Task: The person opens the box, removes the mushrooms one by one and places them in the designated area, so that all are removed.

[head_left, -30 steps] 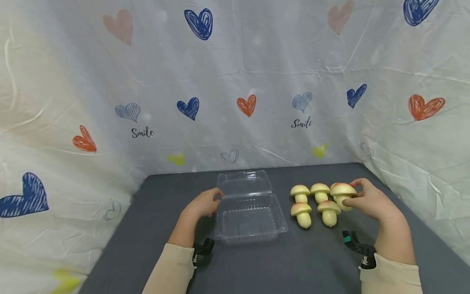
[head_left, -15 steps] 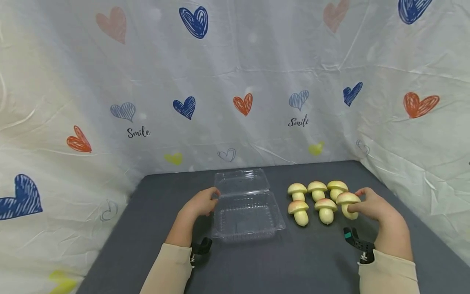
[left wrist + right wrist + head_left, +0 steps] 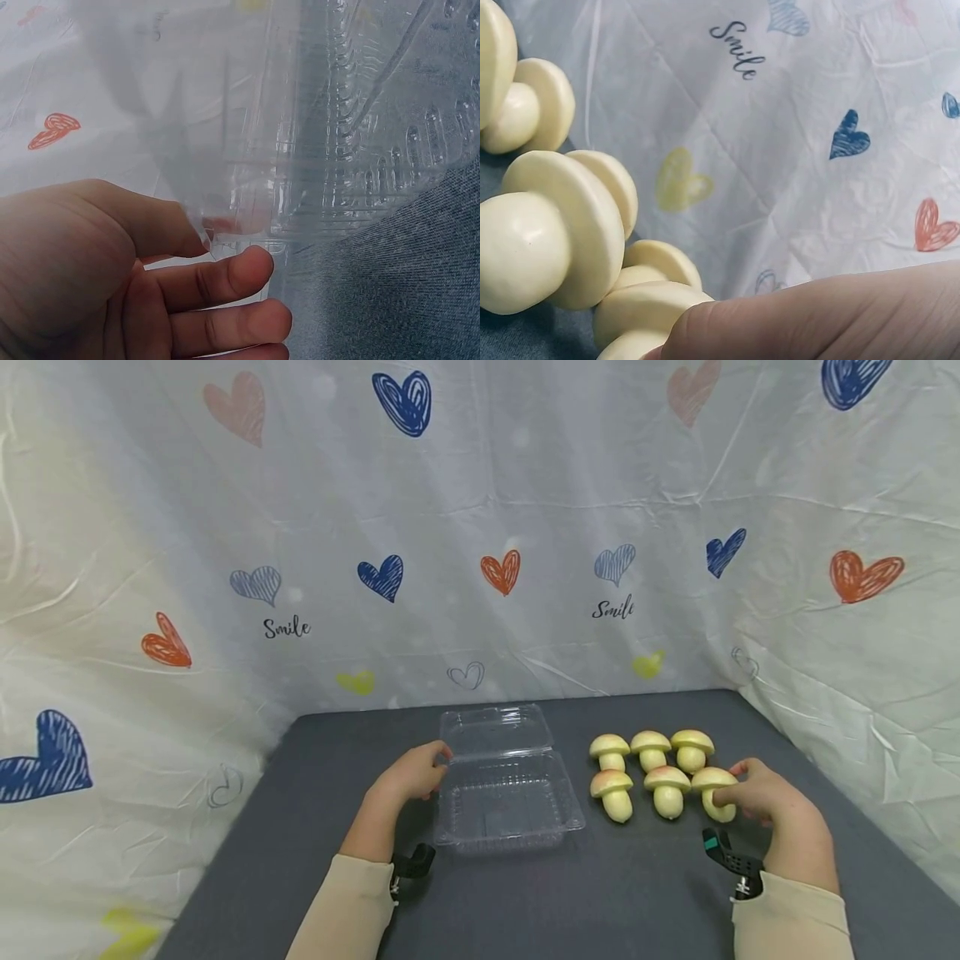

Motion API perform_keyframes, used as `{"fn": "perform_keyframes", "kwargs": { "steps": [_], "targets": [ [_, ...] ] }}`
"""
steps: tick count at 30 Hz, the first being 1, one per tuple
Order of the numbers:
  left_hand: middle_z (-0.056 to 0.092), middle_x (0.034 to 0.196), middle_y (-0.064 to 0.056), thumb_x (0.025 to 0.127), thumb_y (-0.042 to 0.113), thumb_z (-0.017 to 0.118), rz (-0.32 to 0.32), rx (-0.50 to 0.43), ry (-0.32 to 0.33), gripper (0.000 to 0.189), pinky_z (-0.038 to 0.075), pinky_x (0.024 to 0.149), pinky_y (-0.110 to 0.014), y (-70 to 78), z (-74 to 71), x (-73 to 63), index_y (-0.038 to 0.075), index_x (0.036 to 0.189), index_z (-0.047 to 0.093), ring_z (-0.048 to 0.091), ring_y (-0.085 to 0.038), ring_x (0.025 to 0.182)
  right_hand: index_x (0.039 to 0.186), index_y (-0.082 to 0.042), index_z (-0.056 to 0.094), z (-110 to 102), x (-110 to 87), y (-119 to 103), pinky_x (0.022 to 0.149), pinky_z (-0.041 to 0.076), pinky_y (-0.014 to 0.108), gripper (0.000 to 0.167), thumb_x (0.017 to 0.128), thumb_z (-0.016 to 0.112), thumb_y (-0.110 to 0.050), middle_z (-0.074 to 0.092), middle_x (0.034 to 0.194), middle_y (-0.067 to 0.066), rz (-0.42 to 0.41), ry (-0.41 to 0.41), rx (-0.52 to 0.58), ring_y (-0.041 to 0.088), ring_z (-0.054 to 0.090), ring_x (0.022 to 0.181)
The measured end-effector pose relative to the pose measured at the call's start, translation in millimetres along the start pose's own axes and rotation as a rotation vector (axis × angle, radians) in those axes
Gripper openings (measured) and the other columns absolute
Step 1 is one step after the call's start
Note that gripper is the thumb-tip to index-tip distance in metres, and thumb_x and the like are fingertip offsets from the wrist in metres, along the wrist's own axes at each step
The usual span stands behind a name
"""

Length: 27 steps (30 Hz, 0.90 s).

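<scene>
A clear plastic clamshell box lies with its lid folded back on the dark tabletop. My left hand is at its left side near the hinge; in the left wrist view the thumb and forefinger pinch the plastic edge, the forefinger showing through it. On the right, my right hand holds a pale yellow toy mushroom by its side, at the right end of the front row. The right wrist view shows the thumb against that mushroom; the other fingers are hidden there.
Several matching mushrooms stand close by in two rows, including a front middle one, a front left one and a back right one. A white cloth printed with hearts rises behind the dark tabletop.
My right hand has brought the mushroom down and toward me, from in front of the back right mushroom to the right end of the front row. My left hand keeps its place at the box.
</scene>
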<state>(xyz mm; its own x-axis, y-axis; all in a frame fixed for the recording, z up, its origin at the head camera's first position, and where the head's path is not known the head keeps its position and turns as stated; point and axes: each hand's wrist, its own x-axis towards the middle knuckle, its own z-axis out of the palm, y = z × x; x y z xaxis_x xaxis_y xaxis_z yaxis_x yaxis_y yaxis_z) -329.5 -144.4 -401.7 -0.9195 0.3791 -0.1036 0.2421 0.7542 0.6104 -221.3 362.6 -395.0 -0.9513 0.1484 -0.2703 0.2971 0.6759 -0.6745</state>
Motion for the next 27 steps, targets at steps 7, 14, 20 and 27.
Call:
{"fn": "perform_keyframes", "kwargs": {
  "steps": [7, 14, 20, 27],
  "targets": [
    [0.063, 0.077, -0.009, 0.108, 0.011, 0.051, -0.001, 0.006, 0.003, 0.032, 0.043, 0.055, -0.035, 0.4, 1.2, 0.7, 0.005, 0.140, 0.054, 0.050, -0.019, 0.053, 0.125, 0.010, 0.030, 3.2, 1.2, 2.1, 0.062, 0.041, 0.038, 0.062, 0.086, 0.068, -0.020, 0.050, 0.081, 0.012, 0.014, -0.010, -0.005, 0.024, 0.048, 0.069],
    [0.063, 0.079, -0.009, 0.108, 0.011, 0.052, -0.003, 0.010, 0.003, 0.032, 0.044, 0.057, -0.036, 1.1, 2.4, -0.1, 0.005, 0.140, 0.055, 0.052, -0.020, 0.054, 0.121, 0.011, 0.031, 6.3, -0.6, 2.9, 0.071, 0.046, 0.048, 0.059, 0.088, 0.069, -0.020, 0.051, 0.095, 0.020, 0.017, -0.013, -0.007, 0.034, 0.054, 0.085],
    [0.063, 0.079, -0.011, 0.108, 0.010, 0.052, -0.012, 0.018, 0.012, 0.032, 0.045, 0.058, -0.036, -1.0, 0.6, -3.3, 0.005, 0.140, 0.055, 0.054, -0.021, 0.057, 0.121, 0.012, 0.030, 8.0, 3.6, -2.7, 0.074, 0.048, 0.051, 0.061, 0.089, 0.069, -0.022, 0.051, 0.101, 0.025, 0.015, -0.023, -0.011, 0.040, 0.056, 0.091],
    [0.062, 0.078, -0.008, 0.108, 0.011, 0.052, -0.024, 0.018, 0.009, 0.032, 0.045, 0.057, -0.036, -3.0, -0.2, -5.7, 0.005, 0.140, 0.055, 0.055, -0.023, 0.058, 0.125, 0.015, 0.028, 8.8, 4.8, -4.9, 0.075, 0.049, 0.052, 0.069, 0.088, 0.071, -0.023, 0.052, 0.105, 0.029, 0.029, -0.029, -0.005, 0.045, 0.058, 0.095]
  ]
}}
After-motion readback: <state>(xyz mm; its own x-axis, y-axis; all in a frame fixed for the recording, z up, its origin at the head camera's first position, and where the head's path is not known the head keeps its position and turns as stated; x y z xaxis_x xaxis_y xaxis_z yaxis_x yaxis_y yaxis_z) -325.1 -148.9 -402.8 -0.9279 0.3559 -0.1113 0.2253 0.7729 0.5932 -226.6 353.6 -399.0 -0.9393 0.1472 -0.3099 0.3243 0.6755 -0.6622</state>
